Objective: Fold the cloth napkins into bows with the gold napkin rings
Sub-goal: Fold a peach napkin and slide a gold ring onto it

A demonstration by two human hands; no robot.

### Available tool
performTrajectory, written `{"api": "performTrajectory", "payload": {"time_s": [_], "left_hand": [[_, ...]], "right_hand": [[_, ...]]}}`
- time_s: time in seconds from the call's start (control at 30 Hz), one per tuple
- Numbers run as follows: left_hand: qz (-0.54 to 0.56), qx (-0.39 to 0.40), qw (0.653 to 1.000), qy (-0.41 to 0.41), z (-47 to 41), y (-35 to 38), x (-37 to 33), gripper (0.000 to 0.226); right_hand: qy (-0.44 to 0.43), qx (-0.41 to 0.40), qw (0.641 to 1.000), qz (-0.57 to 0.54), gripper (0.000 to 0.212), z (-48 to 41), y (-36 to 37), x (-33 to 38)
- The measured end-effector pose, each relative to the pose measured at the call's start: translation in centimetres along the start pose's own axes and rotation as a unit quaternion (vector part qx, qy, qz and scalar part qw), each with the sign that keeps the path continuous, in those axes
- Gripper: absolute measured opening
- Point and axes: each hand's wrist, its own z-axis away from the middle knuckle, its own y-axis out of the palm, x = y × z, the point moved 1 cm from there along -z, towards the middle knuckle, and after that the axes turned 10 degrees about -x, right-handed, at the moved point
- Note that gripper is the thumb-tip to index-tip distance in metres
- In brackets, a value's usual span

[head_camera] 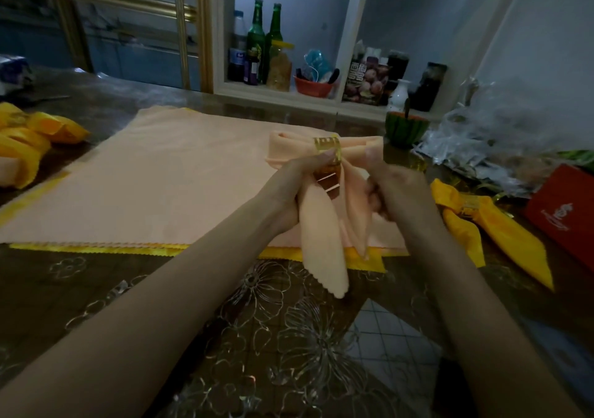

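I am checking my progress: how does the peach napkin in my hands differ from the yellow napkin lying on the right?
The peach napkin is held by the left hand and right hand; the yellow napkin lies on the table. The peach tails hang toward the person; the yellow tails point to the lower right. Each has a gold ring.

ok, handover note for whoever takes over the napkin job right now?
Left hand: grips the peach bow just beside the ring.
Right hand: fingers pinch the bow's right side.
The bow is held above the table; ring on, loops spread, tails hanging.
Done: yellow bows at the left, one at the right.
Left: probably tidy and set down this bow, then fold the flat napkins.
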Motion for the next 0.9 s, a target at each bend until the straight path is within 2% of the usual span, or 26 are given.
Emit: {"api": "performTrajectory", "payload": {"time_s": [0.03, 0.07, 0.1, 0.17, 0.23, 0.27, 0.33, 0.43, 0.53, 0.67, 0.73, 0.83, 0.9], "left_hand": [[-0.001, 0.007, 1.000, -0.002, 0.0, 0.0, 0.0, 0.014], [-0.006, 0.014, 1.000, -0.008, 0.1, 0.2, 0.2, 0.017], [-0.015, 0.021, 1.000, -0.014, 0.2, 0.3, 0.3, 0.018], [-0.031, 0.024, 0.999, -0.023, 0.4, 0.4, 0.6, 0.018], [-0.057, 0.023, 0.998, -0.023, 0.5, 0.6, 0.8, 0.024], [-0.072, 0.023, 0.997, -0.021, 0.5, 0.7, 0.9, 0.029], [-0.103, 0.020, 0.994, -0.012, 0.5, 0.9, 0.9, 0.037], [-0.118, -0.005, 0.993, 0.020, 0.4, 1.0, 0.8, 0.032], [-0.167, -0.081, 0.978, 0.095, 0.0, 0.6, 0.9, 0.024], [-0.225, -0.113, 0.949, 0.189, 0.4, 0.6, 0.9, 0.019], [-0.221, -0.131, 0.951, 0.171, 0.4, 0.6, 1.1, 0.020], [-0.188, -0.130, 0.971, 0.068, 0.7, 0.9, 1.3, 0.030], [-0.114, -0.108, 0.988, 0.006, 1.0, 1.4, 1.4, 0.037]], "right_hand": [[0.019, -0.050, 0.998, -0.028, 0.038, -0.5, -0.3, -0.5], [0.053, -0.051, 0.996, -0.049, 0.038, -0.7, -0.4, -0.9], [0.102, -0.018, 0.992, -0.078, 0.040, -0.6, -0.2, -1.0], [0.201, 0.066, 0.958, -0.196, 0.042, -0.4, 0.3, -1.0], [0.240, 0.060, 0.923, -0.294, 0.028, -0.5, 0.4, -1.0], [0.244, 0.033, 0.921, -0.303, 0.018, -0.7, 0.2, -1.2], [0.255, -0.006, 0.920, -0.296, 0.011, -1.0, 0.0, -1.5], [0.254, -0.025, 0.933, -0.255, 0.026, -1.2, 0.1, -1.9], [0.190, -0.050, 0.970, -0.141, 0.035, -1.0, 0.2, -2.1], [0.170, -0.064, 0.978, -0.106, 0.039, -0.9, 0.2, -2.1], [0.173, -0.061, 0.978, -0.102, 0.040, -1.0, 0.1, -2.3], [0.185, -0.075, 0.975, -0.098, 0.042, -1.1, -0.3, -2.7], [0.200, -0.097, 0.971, -0.087, 0.039, -1.5, -0.8, -2.9]]}}
